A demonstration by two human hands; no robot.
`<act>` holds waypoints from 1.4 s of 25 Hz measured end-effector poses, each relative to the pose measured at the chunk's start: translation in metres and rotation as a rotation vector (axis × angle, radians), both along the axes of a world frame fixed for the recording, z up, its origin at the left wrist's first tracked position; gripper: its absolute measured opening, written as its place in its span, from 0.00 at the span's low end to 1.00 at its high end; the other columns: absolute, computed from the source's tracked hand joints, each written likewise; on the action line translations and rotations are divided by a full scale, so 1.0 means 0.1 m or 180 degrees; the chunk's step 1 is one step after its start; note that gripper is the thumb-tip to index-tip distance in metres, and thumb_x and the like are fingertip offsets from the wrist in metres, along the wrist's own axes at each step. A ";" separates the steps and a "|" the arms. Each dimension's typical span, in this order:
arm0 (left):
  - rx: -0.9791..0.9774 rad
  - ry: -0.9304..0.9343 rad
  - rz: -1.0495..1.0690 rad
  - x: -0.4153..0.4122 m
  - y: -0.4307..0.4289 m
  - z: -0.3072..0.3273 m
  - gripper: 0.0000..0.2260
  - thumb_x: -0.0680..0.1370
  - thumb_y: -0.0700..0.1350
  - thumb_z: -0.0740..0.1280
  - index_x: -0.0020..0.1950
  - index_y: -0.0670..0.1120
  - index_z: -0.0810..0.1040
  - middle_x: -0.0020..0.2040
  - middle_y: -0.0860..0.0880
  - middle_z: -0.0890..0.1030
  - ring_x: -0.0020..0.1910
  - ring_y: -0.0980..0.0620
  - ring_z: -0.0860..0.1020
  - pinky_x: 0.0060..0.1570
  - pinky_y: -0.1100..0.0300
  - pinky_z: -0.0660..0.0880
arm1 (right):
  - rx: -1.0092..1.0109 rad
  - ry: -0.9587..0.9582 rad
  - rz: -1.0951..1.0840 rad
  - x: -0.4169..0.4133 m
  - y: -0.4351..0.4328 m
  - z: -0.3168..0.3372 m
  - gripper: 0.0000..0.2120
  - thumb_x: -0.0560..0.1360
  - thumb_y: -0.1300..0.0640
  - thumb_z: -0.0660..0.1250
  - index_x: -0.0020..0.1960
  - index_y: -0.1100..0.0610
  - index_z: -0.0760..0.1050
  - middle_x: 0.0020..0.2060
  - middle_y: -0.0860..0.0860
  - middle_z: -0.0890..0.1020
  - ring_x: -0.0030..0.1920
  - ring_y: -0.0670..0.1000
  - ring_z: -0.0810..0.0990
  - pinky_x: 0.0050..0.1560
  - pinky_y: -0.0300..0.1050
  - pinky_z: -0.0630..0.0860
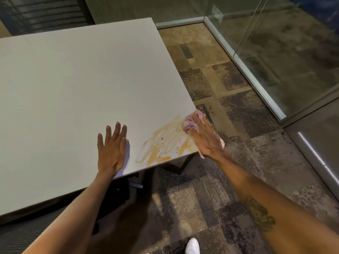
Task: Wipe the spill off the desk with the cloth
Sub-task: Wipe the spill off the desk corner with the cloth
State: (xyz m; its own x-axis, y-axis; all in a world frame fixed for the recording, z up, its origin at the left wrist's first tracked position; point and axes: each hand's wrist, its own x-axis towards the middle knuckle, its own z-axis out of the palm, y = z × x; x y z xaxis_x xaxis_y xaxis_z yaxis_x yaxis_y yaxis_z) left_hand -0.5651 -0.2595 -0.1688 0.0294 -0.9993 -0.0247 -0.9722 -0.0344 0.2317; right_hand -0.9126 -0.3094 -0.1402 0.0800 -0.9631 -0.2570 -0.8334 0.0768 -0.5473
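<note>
The right hand (pixel 205 139) is pressing the pink cloth (pixel 190 123) flat at the worktop (pixel 73 79) corner; the left hand (pixel 111 149) is bracing, fingers spread. The orange spill (pixel 163 145) probably needs another leftward pass.

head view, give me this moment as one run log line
right hand pressing cloth at desk corner | left hand flat on desk | orange spill smeared, not cleared

The desk (pixel 73 79) is a plain pale grey slab, bare but for its near right corner. There the spill (pixel 165 143) lies — orange-brown streaks and specks smeared thin across the surface, reaching the front edge. The cloth (pixel 189 123), pink and lilac, sits bunched at that corner — touching the spill's right end and hanging partly over the desk's edge.
</note>
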 end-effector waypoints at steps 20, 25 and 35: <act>-0.0010 0.0117 0.0100 -0.01 -0.02 -0.01 0.25 0.84 0.54 0.39 0.82 0.56 0.52 0.83 0.55 0.52 0.83 0.47 0.46 0.79 0.43 0.44 | -0.0045 0.0208 0.0398 0.08 -0.28 -0.02 0.31 0.80 0.32 0.49 0.77 0.36 0.38 0.76 0.35 0.36 0.78 0.43 0.33 0.77 0.67 0.43; -0.0059 0.0170 0.0043 -0.01 0.00 -0.02 0.26 0.84 0.55 0.38 0.82 0.56 0.53 0.83 0.55 0.52 0.83 0.47 0.46 0.79 0.42 0.43 | -0.0432 0.0492 0.0595 0.02 -0.17 -0.08 0.33 0.82 0.33 0.46 0.77 0.41 0.33 0.79 0.42 0.37 0.80 0.49 0.31 0.80 0.63 0.37; -0.0048 0.0275 -0.0028 -0.03 0.04 0.02 0.28 0.83 0.56 0.37 0.83 0.54 0.50 0.83 0.54 0.50 0.83 0.46 0.47 0.78 0.38 0.43 | -0.0378 0.0622 -0.1225 0.89 0.31 -0.13 0.31 0.85 0.41 0.45 0.79 0.52 0.35 0.82 0.52 0.42 0.82 0.57 0.39 0.80 0.58 0.37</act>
State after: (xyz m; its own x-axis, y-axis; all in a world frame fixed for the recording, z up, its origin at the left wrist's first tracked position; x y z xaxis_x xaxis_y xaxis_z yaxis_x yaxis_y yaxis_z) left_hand -0.5681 -0.2557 -0.1669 0.0189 -0.9998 -0.0119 -0.9488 -0.0217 0.3151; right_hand -0.8241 -0.2782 -0.1530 -0.3291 -0.9370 -0.1174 -0.8451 0.3477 -0.4061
